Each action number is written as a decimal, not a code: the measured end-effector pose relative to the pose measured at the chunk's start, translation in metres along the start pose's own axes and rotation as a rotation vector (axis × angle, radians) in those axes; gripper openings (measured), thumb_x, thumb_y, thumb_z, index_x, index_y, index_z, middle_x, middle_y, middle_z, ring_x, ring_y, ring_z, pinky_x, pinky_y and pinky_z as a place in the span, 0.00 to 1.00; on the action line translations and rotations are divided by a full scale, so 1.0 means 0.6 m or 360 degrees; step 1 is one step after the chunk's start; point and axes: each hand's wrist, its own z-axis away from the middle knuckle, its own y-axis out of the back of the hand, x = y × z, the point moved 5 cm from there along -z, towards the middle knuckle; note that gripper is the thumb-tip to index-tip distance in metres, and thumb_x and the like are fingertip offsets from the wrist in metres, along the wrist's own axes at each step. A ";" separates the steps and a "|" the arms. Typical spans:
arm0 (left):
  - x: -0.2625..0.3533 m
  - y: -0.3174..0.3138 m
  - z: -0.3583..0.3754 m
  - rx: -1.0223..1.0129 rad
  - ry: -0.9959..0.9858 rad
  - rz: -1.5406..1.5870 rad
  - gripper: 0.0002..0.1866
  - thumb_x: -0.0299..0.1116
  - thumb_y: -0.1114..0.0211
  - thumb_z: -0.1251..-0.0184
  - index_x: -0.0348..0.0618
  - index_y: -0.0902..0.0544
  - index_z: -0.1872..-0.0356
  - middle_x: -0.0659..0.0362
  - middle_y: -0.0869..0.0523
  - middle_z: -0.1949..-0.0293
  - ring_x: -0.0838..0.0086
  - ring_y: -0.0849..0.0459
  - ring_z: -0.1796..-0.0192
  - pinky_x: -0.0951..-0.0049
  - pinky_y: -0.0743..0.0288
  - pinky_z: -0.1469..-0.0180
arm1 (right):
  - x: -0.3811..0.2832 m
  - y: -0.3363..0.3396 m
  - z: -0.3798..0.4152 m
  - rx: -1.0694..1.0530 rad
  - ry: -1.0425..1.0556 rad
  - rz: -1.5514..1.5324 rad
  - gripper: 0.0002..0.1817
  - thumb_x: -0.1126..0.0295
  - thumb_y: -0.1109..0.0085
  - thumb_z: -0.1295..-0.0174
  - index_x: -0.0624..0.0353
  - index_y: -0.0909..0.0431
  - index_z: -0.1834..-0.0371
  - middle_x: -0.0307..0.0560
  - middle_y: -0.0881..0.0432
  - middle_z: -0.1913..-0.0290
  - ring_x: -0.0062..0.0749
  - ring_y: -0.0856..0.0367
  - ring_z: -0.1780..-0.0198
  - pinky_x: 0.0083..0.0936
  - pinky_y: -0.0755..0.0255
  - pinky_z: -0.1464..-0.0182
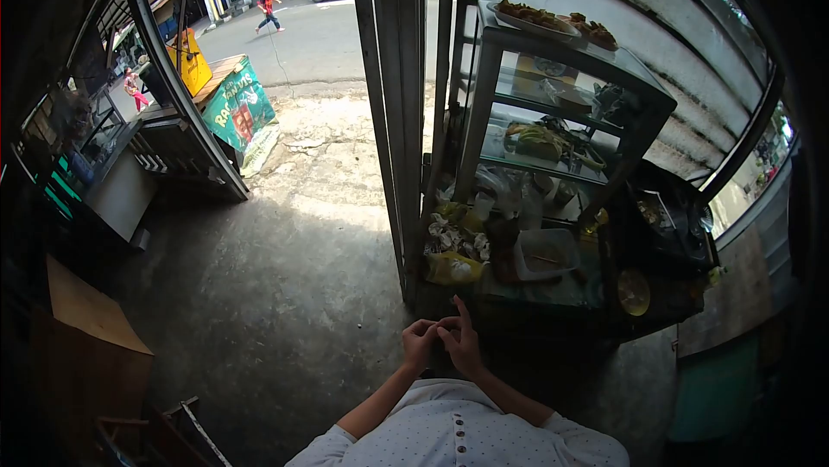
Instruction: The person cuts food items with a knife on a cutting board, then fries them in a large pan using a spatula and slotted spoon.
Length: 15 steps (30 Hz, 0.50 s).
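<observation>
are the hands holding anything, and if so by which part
Nothing can be seen held: the left hand and right hand meet at the fingers, though anything tiny between them would be hidden.

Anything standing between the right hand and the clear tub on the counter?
Nothing visible blocks the direct way from the right hand to the tub; it only crosses the counter's near edge. The yellow bag lies left of the tub, off that line. Low items in the shadow there are unclear.
</observation>
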 end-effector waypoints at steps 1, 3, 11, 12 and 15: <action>-0.007 0.000 -0.002 0.0008 0.0035 -0.0017 0.09 0.31 0.37 0.42 0.33 0.18 0.68 0.59 0.17 0.72 0.81 0.21 0.69 0.81 0.27 0.65 | 0.015 0.000 -0.001 -0.0011 -0.0061 -0.0109 0.36 0.74 0.46 0.43 0.55 0.51 0.31 0.43 0.23 0.64 0.13 0.30 0.77 0.13 0.33 0.74; -0.013 -0.002 -0.002 0.0013 0.0069 -0.0037 0.09 0.31 0.37 0.42 0.33 0.18 0.68 0.59 0.17 0.71 0.81 0.21 0.69 0.81 0.27 0.64 | 0.028 0.002 0.003 -0.0019 -0.0121 -0.0221 0.35 0.75 0.47 0.43 0.55 0.50 0.31 0.42 0.24 0.64 0.13 0.30 0.75 0.12 0.33 0.73; -0.052 -0.004 -0.002 -0.0045 0.0153 -0.0293 0.14 0.34 0.36 0.41 0.32 0.18 0.62 0.56 0.15 0.68 0.78 0.19 0.65 0.79 0.26 0.61 | 0.069 0.042 0.011 0.0175 -0.0286 -0.0299 0.31 0.78 0.46 0.44 0.57 0.44 0.35 0.44 0.26 0.61 0.15 0.30 0.74 0.12 0.32 0.72; -0.056 -0.007 -0.006 -0.0052 0.0183 -0.0339 0.14 0.35 0.36 0.41 0.32 0.18 0.61 0.56 0.15 0.68 0.78 0.18 0.65 0.79 0.26 0.60 | 0.075 0.054 0.007 0.0190 -0.0285 -0.0298 0.31 0.78 0.46 0.44 0.57 0.44 0.35 0.44 0.26 0.61 0.15 0.30 0.74 0.12 0.32 0.72; -0.061 -0.026 -0.024 -0.0104 0.0172 -0.0447 0.15 0.36 0.35 0.41 0.32 0.17 0.61 0.56 0.15 0.69 0.79 0.18 0.66 0.80 0.26 0.60 | 0.100 0.110 -0.022 0.0325 -0.0274 -0.0387 0.32 0.78 0.46 0.45 0.57 0.43 0.35 0.44 0.27 0.60 0.15 0.31 0.75 0.12 0.32 0.73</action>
